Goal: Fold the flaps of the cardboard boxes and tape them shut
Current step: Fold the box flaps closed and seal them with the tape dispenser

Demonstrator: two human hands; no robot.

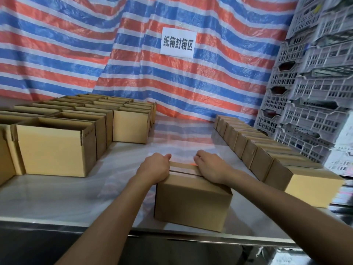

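Head view: the box (191,203) is parked at the near edge of the table (57,194), about centre, with its flaps folded down. The left hand (154,167) is planted on the left end of the top and the right hand (212,168) on the right end. Both sets of fingers are curled over the far edge, so the box is gripped. The seam (182,172) is laid left to right between the hands, along the box's long side, so tape would probably be run that way. Neither hand is closer to it. No tape roll can be spotted. Open boxes (53,148) are lined up left, shut ones (267,155) right.
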